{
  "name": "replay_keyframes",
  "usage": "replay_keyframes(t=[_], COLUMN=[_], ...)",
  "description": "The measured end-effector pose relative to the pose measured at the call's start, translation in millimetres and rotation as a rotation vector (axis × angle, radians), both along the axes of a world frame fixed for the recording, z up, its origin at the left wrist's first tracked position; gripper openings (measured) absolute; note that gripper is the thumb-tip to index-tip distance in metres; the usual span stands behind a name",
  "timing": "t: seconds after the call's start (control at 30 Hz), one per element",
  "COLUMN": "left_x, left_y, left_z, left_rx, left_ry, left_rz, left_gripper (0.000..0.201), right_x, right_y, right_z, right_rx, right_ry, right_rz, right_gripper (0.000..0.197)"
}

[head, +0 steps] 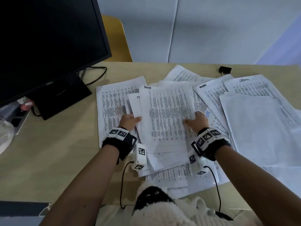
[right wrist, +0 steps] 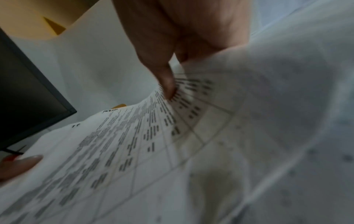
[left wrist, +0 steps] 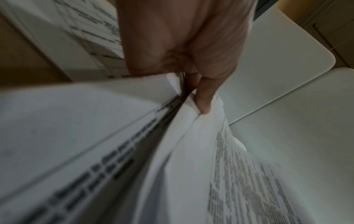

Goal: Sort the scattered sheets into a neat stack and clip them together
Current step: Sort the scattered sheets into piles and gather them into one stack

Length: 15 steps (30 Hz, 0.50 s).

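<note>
Gathering step: left hand [head: 129,120] and right hand [head: 199,119] each grasping bundle [head: 166,118] edges. Next: square edges, fetch binder clip [head: 225,69].

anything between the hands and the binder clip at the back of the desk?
No solid obstacle, but the route runs over loose paper. The binder clip lies on the table beyond the scattered sheets. Both the left hand and right hand are gripping the middle bundle, so neither is free to reach.

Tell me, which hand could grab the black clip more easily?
Probably the right hand: the binder clip lies at the far right, beyond it. The left hand is farther away, gripping sheets.
</note>
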<state>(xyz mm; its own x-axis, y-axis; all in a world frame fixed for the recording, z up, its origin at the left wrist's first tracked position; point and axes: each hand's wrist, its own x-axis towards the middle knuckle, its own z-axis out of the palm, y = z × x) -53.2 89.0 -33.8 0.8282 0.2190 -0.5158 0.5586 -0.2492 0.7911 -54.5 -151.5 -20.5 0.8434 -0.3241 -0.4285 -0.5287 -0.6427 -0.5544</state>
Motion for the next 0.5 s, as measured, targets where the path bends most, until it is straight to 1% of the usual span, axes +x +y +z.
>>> replay_keyframes(t=[0.03,0.07,0.1,0.2,0.23,0.3,0.37,0.43,0.47,0.5], left_x=[-1.2,-1.7,-2.4,-3.6,-3.7,-2.7,-0.2,1.5,2.0,1.9], left_y=[-2.3,-3.6,-4.6,-4.9,-3.7,-1.2,1.7,-0.8,-3.7,-7.7], left_z=[1.5,1.8,2.9,6.5,6.6,7.0,4.4,3.1,3.0,4.0], left_rx=[0.041,0.082,0.117,0.186,0.191,0.179,0.127,0.060,0.023,-0.011], left_ry=[0.006,0.008,0.008,0.007,0.016,0.023,-0.002,-0.050,-0.071,-0.084], left_rz=[0.008,0.011,0.010,-0.001,0.003,0.028,0.099,0.177,0.189,0.177], left_gripper=[0.033,0.033,0.032,0.035,0.037,0.040,0.041,0.045,0.049,0.055], right_x=[0.9,1.4,2.1,4.8,5.7,6.6,4.6,-0.2,-2.8,-6.2], right_y=[-0.9,-2.1,-3.5,-20.8,-29.5,-44.8,-49.3,-40.1,-33.0,-24.3], right_z=[0.1,1.5,3.5,6.8,8.1,9.5,9.3,6.4,3.0,0.4], right_rx=[-0.005,-0.017,-0.031,-0.110,-0.109,-0.083,-0.073,-0.071,-0.042,0.014], right_ry=[-0.057,-0.105,-0.132,-0.160,-0.176,-0.168,-0.130,-0.106,-0.110,-0.116], right_rz=[-0.005,-0.021,-0.036,-0.046,-0.057,-0.048,0.012,0.104,0.138,0.160], right_gripper=[0.034,0.023,0.019,0.024,0.025,0.027,0.029,0.020,0.013,0.010])
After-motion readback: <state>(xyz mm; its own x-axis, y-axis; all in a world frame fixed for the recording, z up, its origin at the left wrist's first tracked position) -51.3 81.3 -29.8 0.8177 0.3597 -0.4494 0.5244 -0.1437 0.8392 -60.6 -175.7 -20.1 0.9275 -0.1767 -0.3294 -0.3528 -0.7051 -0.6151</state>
